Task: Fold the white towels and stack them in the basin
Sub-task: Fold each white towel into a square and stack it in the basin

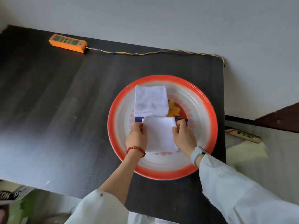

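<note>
Holding: both hands are gripping one folded white square cloth towel (pixel 159 135) by its side edges, the left hand (pixel 137 137) pinching the left edge and the right hand (pixel 184 137) curling round the right edge, neither one spread open.
Towel in hand: it is hanging low inside the round white enamel basin with the orange-red rim (pixel 208 110), over the near half; whether it is touching the bottom I cannot tell.
Stack: a pile of folded white towels (pixel 150 101) is sitting in the far half of the basin, its near edge just beside the far edge of the held towel.
Basin contents: besides the pile and the held towel, a dark blue strip (pixel 138 119) is showing between them, running under the held towel; what it is cannot be made out. A yellow and red flower design (pixel 175 109) is showing on the basin floor to the right of the pile.
Progress: judging by the scene, the folding is looking largely done, since no loose towels are lying on the black wooden desk (pixel 64 110).
Left to do: the held towel is waiting to be set on or beside the pile, so the stacking is seeming near its end.
Desk: an orange power strip (pixel 68 43) with a twisted yellow and blue cord (pixel 145 53) is lying along the far edge, well apart from the basin.
</note>
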The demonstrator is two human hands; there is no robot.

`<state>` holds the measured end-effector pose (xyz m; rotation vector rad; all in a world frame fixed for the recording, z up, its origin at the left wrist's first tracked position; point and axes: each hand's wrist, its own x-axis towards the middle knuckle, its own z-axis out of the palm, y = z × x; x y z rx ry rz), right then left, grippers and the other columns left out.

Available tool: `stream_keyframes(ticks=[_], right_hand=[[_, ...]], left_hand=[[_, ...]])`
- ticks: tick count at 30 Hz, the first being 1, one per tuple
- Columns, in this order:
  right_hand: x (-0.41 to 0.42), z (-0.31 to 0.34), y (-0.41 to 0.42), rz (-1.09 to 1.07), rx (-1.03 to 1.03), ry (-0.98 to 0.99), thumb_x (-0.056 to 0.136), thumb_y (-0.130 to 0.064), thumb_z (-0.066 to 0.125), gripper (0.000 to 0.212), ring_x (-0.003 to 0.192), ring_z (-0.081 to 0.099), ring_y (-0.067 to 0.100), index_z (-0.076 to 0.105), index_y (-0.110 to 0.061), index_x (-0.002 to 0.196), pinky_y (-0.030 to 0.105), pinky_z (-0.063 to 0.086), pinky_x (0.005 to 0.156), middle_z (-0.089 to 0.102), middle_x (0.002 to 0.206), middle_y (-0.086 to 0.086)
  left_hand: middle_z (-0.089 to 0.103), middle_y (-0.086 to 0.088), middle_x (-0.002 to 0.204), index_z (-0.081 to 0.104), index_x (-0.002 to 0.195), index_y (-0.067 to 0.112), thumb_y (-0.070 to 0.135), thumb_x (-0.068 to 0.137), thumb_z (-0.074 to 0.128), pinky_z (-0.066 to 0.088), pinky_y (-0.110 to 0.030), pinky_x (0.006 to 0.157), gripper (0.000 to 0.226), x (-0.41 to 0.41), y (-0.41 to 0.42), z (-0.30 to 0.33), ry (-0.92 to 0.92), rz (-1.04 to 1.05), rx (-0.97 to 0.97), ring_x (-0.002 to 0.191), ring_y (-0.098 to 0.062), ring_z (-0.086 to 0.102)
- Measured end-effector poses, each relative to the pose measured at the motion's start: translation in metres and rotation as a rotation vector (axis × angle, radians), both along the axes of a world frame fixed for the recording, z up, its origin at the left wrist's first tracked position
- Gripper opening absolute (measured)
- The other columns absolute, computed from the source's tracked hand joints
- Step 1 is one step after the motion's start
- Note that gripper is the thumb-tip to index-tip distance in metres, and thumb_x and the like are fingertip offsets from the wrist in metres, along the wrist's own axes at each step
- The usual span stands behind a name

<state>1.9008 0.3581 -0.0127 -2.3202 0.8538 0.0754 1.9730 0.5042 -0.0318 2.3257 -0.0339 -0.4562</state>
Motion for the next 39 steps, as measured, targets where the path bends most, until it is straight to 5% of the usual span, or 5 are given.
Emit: stream_keyframes(ticks=[7, 11, 18, 24, 39], right_hand=[[-0.019, -0.005, 0.011, 0.328, -0.541, -0.129, 0.079, -0.015, 0.064, 0.053, 0.118, 0.051, 0.033, 0.049, -0.007, 0.128, 0.049, 0.049, 0.088, 0.051, 0.129, 0.016], [-0.017, -0.019, 0.019, 0.49, -0.541, 0.12, 0.091, -0.033, 0.046, 0.063, 0.142, 0.015, 0.029, 0.021, -0.011, 0.145, 0.055, 0.013, 0.111, 0.018, 0.153, 0.015], [-0.009, -0.013, 0.014, 0.503, -0.367, 0.266, 0.098, -0.037, 0.023, 0.056, 0.143, -0.014, 0.018, 0.001, -0.02, 0.148, 0.045, -0.001, 0.115, -0.01, 0.156, 0.004], [-0.056, 0.059, 0.008, 0.102, -0.102, -0.082, 0.096, -0.021, 0.041, 0.034, 0.119, 0.05, 0.016, 0.049, -0.018, 0.129, 0.021, 0.035, 0.097, 0.055, 0.128, 0.0], [-0.626, 0.195, -0.059, -0.927, -0.26, -0.23, 0.094, -0.01, 0.046, 0.025, 0.109, 0.057, 0.026, 0.061, -0.003, 0.112, 0.028, 0.04, 0.094, 0.062, 0.118, 0.012]], left_hand=[[0.053, -0.013, 0.13, 0.052, 0.127, 0.009, 0.015, 0.079, 0.063, 0.046, -0.045, 0.084, 0.049, -0.009, 0.01, 0.005, -0.628, -0.53, 0.304, 0.116, -0.032, 0.052], [-0.015, -0.002, 0.154, -0.012, 0.144, 0.017, 0.039, 0.098, 0.017, -0.002, -0.049, 0.113, 0.059, -0.004, 0.017, -0.014, -0.375, -0.823, 0.517, 0.141, -0.02, -0.016], [-0.012, -0.003, 0.155, -0.006, 0.146, 0.018, 0.045, 0.095, 0.02, -0.002, -0.052, 0.113, 0.063, 0.001, 0.015, -0.006, -0.342, -0.843, 0.575, 0.141, -0.028, -0.015], [0.014, -0.001, 0.154, 0.025, 0.142, 0.025, 0.038, 0.096, 0.032, 0.005, -0.049, 0.114, 0.048, -0.017, -0.014, 0.061, -0.382, -0.786, 0.446, 0.143, -0.025, 0.003], [0.046, -0.003, 0.135, 0.046, 0.13, 0.02, 0.032, 0.094, 0.039, 0.03, -0.039, 0.101, 0.039, -0.503, -0.235, 0.2, -0.578, -1.561, -0.03, 0.124, -0.024, 0.04]])
